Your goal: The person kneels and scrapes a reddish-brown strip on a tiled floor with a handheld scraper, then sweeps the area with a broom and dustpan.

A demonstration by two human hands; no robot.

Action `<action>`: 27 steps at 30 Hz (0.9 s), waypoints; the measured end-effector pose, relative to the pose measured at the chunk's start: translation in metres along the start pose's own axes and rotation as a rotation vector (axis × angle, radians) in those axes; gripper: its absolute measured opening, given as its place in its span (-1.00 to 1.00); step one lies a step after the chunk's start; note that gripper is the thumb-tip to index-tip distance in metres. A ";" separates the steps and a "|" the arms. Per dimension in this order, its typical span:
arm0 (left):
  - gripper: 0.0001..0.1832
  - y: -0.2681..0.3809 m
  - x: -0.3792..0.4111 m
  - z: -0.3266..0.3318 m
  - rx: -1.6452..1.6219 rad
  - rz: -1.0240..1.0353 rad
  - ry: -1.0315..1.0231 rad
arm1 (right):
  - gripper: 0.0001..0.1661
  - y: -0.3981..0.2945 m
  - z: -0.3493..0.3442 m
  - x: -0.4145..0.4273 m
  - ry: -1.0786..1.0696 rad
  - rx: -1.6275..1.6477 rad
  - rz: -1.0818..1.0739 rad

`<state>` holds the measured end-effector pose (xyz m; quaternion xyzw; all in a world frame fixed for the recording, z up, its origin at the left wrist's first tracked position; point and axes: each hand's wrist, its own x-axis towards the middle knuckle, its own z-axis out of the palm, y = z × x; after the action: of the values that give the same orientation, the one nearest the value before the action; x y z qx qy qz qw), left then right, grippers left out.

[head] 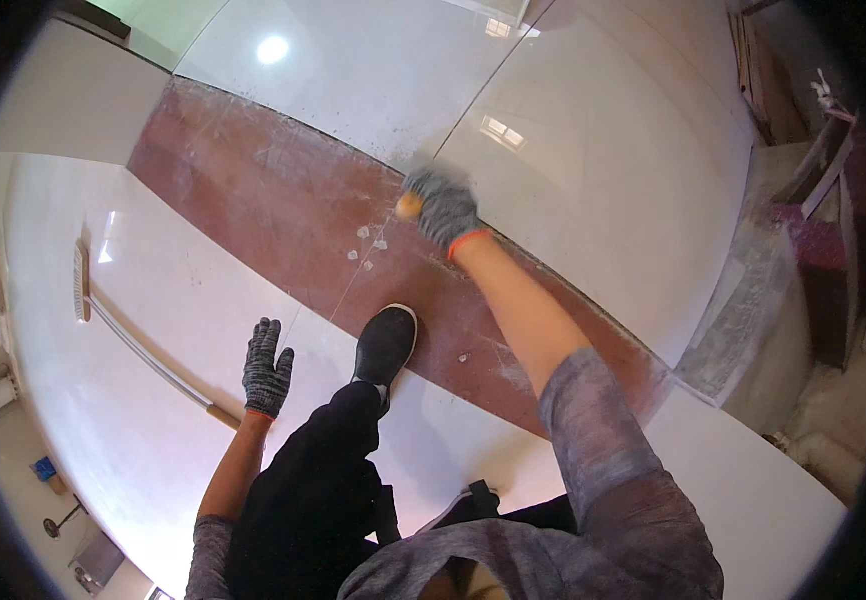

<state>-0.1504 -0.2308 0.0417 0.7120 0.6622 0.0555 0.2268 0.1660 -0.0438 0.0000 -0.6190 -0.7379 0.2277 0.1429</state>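
My right hand (444,210), in a grey knit glove with an orange cuff, is closed around a rounded yellow-orange handle (409,205). The hand is blurred, and the rest of the tool cannot be made out. It is over the joint between the reddish-brown floor strip (253,180) and a glossy white tile (590,172). Out to the left, my left hand (266,367) wears a matching glove, its fingers apart and holding nothing. Several small translucent pieces (368,265) lie on the strip near a thin line.
A long-handled broom (82,281) lies on the white floor at left. My black shoe (388,337) rests partly on the strip. Wooden boards (767,75) and a dusty step (748,300) are at right. A small fan (52,528) is at lower left.
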 end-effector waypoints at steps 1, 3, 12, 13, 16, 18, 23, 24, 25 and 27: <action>-0.46 -0.002 -0.003 -0.001 -0.007 -0.022 0.004 | -0.73 -0.022 -0.004 -0.012 -0.119 0.060 -0.072; -0.46 -0.003 -0.005 0.000 -0.027 -0.012 0.014 | -0.70 -0.034 -0.011 -0.015 -0.133 0.133 -0.156; -0.46 0.002 0.007 0.006 -0.038 0.039 0.013 | -0.80 -0.010 0.009 0.031 0.075 0.082 -0.110; -0.46 0.000 0.004 0.005 -0.040 0.024 0.013 | -0.81 -0.033 0.002 0.021 -0.132 0.070 -0.124; -0.47 0.012 0.014 0.008 -0.076 0.077 0.002 | -0.76 -0.035 0.008 -0.038 -0.067 0.223 -0.286; -0.48 0.019 0.019 0.003 -0.085 0.106 0.006 | -0.68 -0.033 0.001 -0.076 0.123 0.135 -0.290; -0.46 0.042 0.049 0.009 -0.092 0.171 0.013 | -0.58 0.010 -0.024 -0.167 -0.027 0.086 0.055; -0.47 0.054 0.061 0.012 -0.117 0.214 0.013 | -0.59 0.020 -0.026 -0.180 -0.076 0.092 0.035; -0.48 0.063 0.069 0.010 -0.125 0.238 0.019 | -0.60 0.018 -0.034 -0.184 0.026 0.115 0.017; -0.50 0.084 0.086 0.007 -0.144 0.312 0.068 | -0.62 0.010 -0.057 -0.201 0.216 0.164 -0.018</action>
<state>-0.0610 -0.1509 0.0498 0.7860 0.5451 0.1612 0.2432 0.2413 -0.2305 0.0583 -0.6196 -0.7025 0.2183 0.2736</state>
